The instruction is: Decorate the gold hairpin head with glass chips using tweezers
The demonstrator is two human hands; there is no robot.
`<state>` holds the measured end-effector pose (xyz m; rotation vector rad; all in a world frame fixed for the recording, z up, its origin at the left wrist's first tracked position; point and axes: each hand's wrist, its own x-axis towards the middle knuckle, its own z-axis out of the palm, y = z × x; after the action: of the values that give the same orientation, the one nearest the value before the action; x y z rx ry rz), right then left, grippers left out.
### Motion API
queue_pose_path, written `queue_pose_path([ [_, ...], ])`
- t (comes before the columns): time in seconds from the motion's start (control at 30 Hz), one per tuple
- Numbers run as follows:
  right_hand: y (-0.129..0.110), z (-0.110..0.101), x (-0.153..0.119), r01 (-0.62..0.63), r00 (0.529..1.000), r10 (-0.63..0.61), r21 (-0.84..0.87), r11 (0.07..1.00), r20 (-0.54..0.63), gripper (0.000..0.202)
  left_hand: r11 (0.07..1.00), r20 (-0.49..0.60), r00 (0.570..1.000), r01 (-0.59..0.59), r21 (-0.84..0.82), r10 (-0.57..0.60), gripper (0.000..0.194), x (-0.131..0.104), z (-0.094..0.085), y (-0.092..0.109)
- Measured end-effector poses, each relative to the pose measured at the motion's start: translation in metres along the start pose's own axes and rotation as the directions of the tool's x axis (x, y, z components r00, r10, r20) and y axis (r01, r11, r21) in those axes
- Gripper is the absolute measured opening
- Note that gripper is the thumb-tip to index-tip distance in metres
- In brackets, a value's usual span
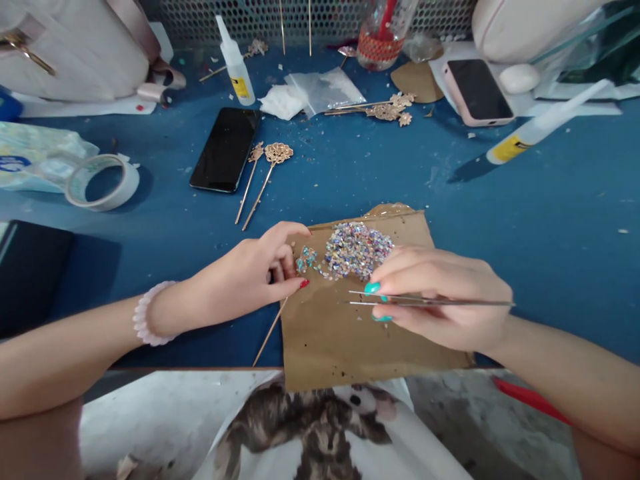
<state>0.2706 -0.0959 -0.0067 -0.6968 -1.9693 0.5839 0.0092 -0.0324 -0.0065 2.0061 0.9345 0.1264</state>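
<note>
My right hand (440,293) grips metal tweezers (410,301), their two tips apart and pointing left over a brown cardboard sheet (345,347). Nothing shows between the tips. A pile of small multicoloured stones (357,250) lies on the cardboard just beyond them. At the cardboard's left edge, my left hand (260,267) rests with thumb and index finger apart and the other fingers curled. Beside its fingertips is a hairpin head with blue stones (306,259); its thin stick (270,333) runs out below the thumb towards the table's front edge. The curled fingers partly hide what they touch.
Two gold hairpins (265,180) lie beside a black phone (225,150). Farther back are a glue bottle (236,67), a plastic bag (327,90) and more hairpins (390,110). Tape (103,182) sits left; a second glue bottle (545,127) and pink-cased phone (479,93) are right.
</note>
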Motion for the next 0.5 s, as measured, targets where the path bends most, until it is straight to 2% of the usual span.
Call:
queue_pose_path([
  [0.2,0.003,0.002,-0.001,-0.010,1.000,0.009,-0.016,1.000,-0.008,0.007,0.962,-0.103,0.988,-0.089,0.259,0.120,0.036,0.001,-0.001,-0.006],
  [0.5,0.005,0.003,-0.002,-0.002,1.000,0.002,-0.026,1.000,0.013,0.009,0.906,-0.101,0.976,-0.136,0.401,0.191,0.035,0.003,0.000,-0.012],
])
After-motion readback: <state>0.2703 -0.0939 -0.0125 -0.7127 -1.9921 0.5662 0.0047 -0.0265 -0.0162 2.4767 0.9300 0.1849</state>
